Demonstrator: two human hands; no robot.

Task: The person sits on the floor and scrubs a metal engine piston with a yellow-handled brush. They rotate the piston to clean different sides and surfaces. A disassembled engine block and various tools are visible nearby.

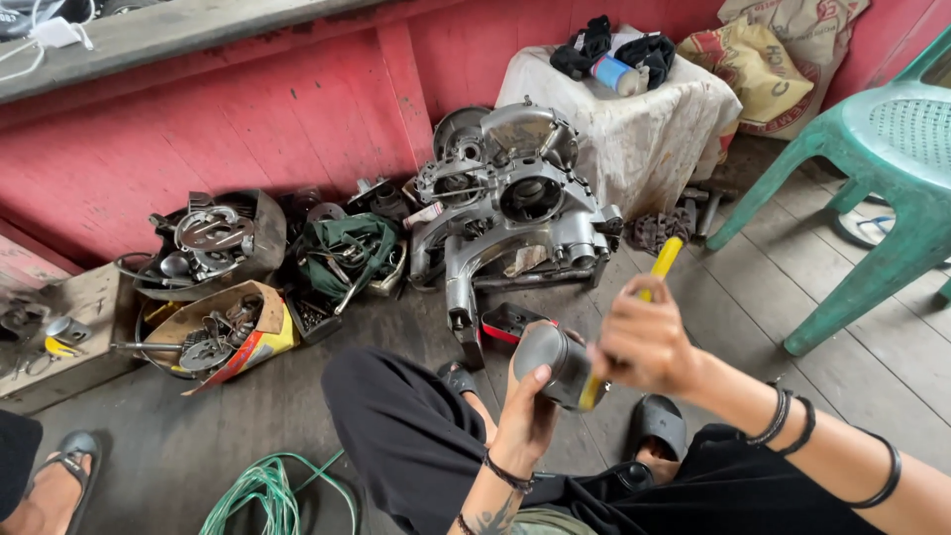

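Seated person's left hand point(527, 401) cups a dark metal cylinder point(555, 362) steady above the knees; right hand point(644, 342) grips a yellow-handled tool point(662, 266), tip possibly inside it; engine casing point(515, 213) beyond

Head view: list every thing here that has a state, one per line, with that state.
left hand: closed around the grey metal cylinder, holding it up
right hand: gripping the yellow-handled tool, its end at the cylinder
engine casing: open, lying on the floor
green plastic chair: upright, unoccupied
green cord: loosely coiled on the floor
cardboard box: open, holding metal parts
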